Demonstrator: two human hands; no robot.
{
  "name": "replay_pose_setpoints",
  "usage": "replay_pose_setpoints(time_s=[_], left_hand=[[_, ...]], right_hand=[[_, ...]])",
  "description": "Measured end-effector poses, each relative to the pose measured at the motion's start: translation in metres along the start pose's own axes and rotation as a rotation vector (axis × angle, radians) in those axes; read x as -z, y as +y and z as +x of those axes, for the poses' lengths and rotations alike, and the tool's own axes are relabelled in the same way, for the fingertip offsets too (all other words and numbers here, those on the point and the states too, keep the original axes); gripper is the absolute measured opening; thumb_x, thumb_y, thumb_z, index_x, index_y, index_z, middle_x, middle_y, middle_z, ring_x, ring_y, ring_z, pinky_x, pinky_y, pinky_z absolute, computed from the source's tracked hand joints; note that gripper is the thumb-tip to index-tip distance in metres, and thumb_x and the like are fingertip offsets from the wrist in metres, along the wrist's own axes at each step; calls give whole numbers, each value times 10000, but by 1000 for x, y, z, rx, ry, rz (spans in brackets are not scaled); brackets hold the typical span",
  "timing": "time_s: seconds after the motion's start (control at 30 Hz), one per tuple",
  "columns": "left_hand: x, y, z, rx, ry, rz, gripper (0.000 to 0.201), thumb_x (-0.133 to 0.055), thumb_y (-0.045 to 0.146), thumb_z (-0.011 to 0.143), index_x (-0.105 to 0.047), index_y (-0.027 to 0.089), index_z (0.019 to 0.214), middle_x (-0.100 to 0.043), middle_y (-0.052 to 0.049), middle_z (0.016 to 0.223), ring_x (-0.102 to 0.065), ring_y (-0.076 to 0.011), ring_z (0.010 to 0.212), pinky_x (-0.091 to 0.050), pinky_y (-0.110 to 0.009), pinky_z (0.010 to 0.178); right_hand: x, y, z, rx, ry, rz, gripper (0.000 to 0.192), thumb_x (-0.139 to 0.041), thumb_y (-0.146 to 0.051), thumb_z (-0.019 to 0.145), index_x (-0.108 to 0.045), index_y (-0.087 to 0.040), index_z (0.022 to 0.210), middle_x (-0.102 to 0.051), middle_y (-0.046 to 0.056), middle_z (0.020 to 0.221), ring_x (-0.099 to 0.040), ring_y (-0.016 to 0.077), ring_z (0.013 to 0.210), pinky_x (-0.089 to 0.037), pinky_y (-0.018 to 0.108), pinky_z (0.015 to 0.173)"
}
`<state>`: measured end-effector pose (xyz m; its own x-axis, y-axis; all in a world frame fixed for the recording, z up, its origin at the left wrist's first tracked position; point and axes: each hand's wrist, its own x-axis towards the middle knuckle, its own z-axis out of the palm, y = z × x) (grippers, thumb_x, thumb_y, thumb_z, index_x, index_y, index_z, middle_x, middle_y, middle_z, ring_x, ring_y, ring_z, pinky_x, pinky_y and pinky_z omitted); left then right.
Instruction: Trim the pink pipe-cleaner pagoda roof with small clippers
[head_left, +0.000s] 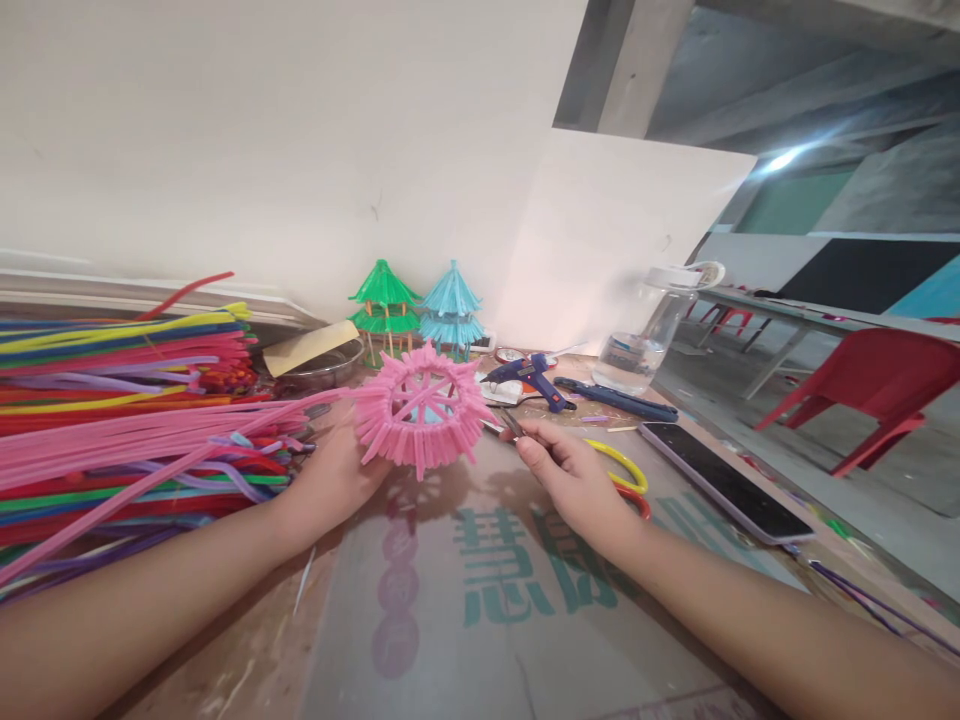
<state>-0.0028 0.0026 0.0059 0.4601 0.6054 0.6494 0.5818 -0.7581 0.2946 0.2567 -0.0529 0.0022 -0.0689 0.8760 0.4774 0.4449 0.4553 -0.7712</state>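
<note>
Two bare forearms reach in from the near edge of the worktop (pixel 247 650), over a flat sheet of cardboard (pixel 480 600) printed with green characters. The left hand (pixel 330 475) is curled around the underside of a pink pipe-cleaner wheel (pixel 420 405), a fringed ring with spokes, holding it tilted above the cardboard near the middle of the worktop. The right hand (pixel 570 475) is closed on small scissors (pixel 622 470) with yellow and red handle loops; their tips point at the wheel's right rim, just beside it. Along the left edge lies a thick heap of coloured pipe cleaners (pixel 112 400), with pink ones on top running toward the wheel. Toward the far edge stand a green pagoda model (pixel 384 305) and a blue pagoda model (pixel 452 310), side by side. Right of them lie a blue glue gun (pixel 534 378) and a clear bottle (pixel 645 335). A dark phone (pixel 724 480) rests near the right edge.
</note>
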Motion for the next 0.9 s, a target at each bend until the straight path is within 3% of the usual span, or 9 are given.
replay_pose_setpoints(time_s=[0.13,0.3,0.53,0.73,0.9], left_hand=[[1,-1,0,6,36,-32,208,-456,276,907,-651,207,927,-734,-103,1011,-670,-309,1002,-523,-509,966],[-2,-4,0,15,41,-65,229,-475,296,925,-655,205,1033,-717,-108,1173,-662,-294,1075,-509,-488,1013],[-7,-11,-3,12,67,-54,216,-499,335,931,-653,206,1009,-717,-112,1161,-652,-304,1128,-495,-512,1030],[-6,-8,-2,17,55,-47,206,-513,339,918,-635,206,1016,-711,-124,1186,-652,-308,1128,-497,-515,1033],[-5,-5,-3,50,35,-57,252,-529,340,902,-624,196,1086,-700,-131,1190,-634,-315,1166,-479,-518,1063]], right_hand=[[0,-1,-1,-5,-50,-13,291,-511,-428,911,-684,-194,903,-653,38,751,-572,199,686,-451,290,612],[-3,3,0,35,-68,-55,219,-514,-379,885,-647,-205,863,-656,33,749,-589,210,705,-470,299,635],[-2,3,-1,25,-92,-61,301,-489,-418,897,-672,-179,891,-722,78,829,-661,238,781,-525,342,705],[0,7,-3,22,-97,-11,383,-531,-521,924,-704,-202,1047,-775,105,1065,-702,283,1011,-545,414,897],[0,10,-4,26,-84,-28,393,-547,-539,917,-693,-199,1050,-773,99,1021,-710,278,955,-557,402,856]])
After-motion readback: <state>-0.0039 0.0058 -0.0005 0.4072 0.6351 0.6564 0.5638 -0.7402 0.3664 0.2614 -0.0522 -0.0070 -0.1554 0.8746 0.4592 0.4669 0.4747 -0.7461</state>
